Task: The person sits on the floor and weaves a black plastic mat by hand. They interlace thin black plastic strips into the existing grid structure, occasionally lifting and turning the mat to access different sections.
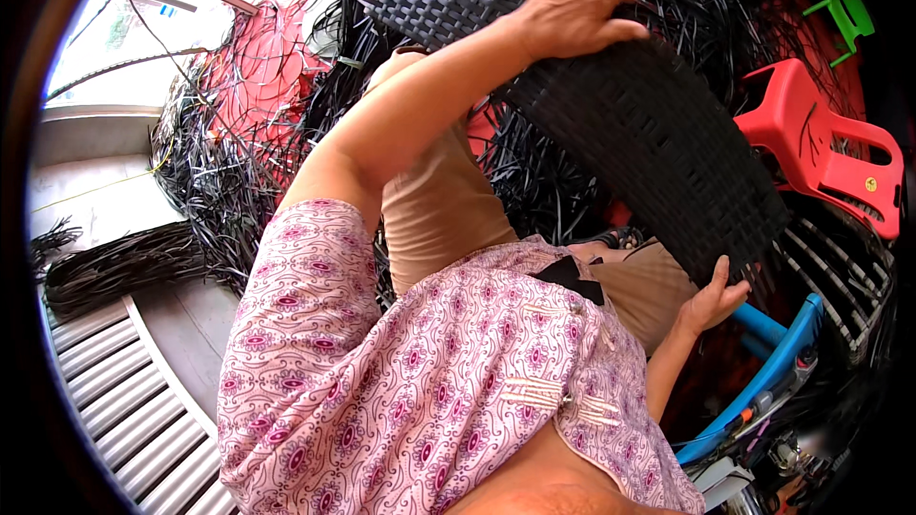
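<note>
The head view looked down over a pink patterned blouse (429,391) and tan trousers (439,210) at a black woven rattan panel (649,133) tilted across the person's knees, its far end up by the tangle of loose black weaving strips (229,172) and its near end low on the right. The left hand (572,5) lay on the upper part of the panel, fingers curled over its surface and pressing down. The right hand (711,300) met the lower edge from beneath, fingers spread and tips touching the weave; whether it truly gripped the edge or only propped it could not be told, since the panel hid the thumb side. A red plastic stool (821,143) stood just beside the panel's right edge, a blue metal frame (773,362) below it, and a corrugated metal sheet (124,391) lay well apart on the left.

To steady the panel well, the upper hand should probably keep its weight flat rather than on the fingertips, while the lower hand bears the edge evenly so the weave would not twist.
</note>
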Demonstrator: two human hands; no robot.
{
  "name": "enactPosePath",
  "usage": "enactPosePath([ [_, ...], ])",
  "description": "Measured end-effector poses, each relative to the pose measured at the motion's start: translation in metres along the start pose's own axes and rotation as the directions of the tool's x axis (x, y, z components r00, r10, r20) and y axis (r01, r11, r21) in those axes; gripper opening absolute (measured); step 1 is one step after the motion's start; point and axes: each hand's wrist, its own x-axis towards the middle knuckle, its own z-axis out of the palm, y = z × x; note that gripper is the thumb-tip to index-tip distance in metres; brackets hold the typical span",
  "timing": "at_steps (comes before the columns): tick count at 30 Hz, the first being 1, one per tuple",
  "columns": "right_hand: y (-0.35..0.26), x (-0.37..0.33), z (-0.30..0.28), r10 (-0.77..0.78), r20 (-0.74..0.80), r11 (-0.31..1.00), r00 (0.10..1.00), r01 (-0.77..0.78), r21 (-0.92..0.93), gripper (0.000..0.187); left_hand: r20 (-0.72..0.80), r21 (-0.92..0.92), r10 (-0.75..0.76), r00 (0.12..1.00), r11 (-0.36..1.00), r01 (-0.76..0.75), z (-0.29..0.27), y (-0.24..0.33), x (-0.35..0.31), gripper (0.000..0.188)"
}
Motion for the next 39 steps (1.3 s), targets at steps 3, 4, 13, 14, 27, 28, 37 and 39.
enactPosePath([
  [3,0.004,-0.001,0.000,-0.004,0.035,0.998,0.999,0.002,0.057,0.051,-0.078,0.088,0.010,0.997,0.996,-0.003,-0.037,-0.034,-0.022,0.051],
  [4,0.002,-0.001,0.001,-0.004,0.031,0.999,0.999,0.003,0.034,0.051,-0.064,0.070,0.014,0.998,0.997,-0.009,-0.045,-0.043,-0.026,0.051],
  [13,0.020,-0.004,-0.003,-0.021,0.041,1.000,0.999,0.021,0.001,0.051,0.115,0.068,-0.028,0.993,0.998,0.020,-0.036,-0.058,-0.020,0.059],
  [14,0.024,-0.004,-0.003,-0.003,0.049,1.000,0.999,0.003,0.016,0.051,0.123,0.075,-0.014,0.992,0.997,0.005,-0.035,-0.058,-0.019,0.059],
  [27,0.034,-0.006,-0.008,0.005,0.040,0.994,0.999,0.000,-0.107,0.046,0.027,0.069,0.073,0.997,0.995,-0.075,-0.024,-0.078,-0.015,0.060],
  [28,0.034,-0.005,-0.009,0.032,0.063,0.990,0.998,-0.023,-0.142,0.047,0.028,0.051,0.049,0.998,0.997,-0.050,-0.024,-0.079,-0.016,0.059],
  [37,0.030,-0.008,-0.002,-0.058,-0.012,0.992,0.998,0.056,-0.117,0.043,0.008,0.092,-0.106,0.994,0.990,0.105,-0.062,-0.123,-0.053,0.045],
  [39,0.026,-0.008,0.002,-0.091,-0.033,0.993,0.995,0.088,-0.075,0.041,-0.023,0.180,-0.149,0.989,0.972,0.151,-0.068,-0.141,-0.064,0.048],
])
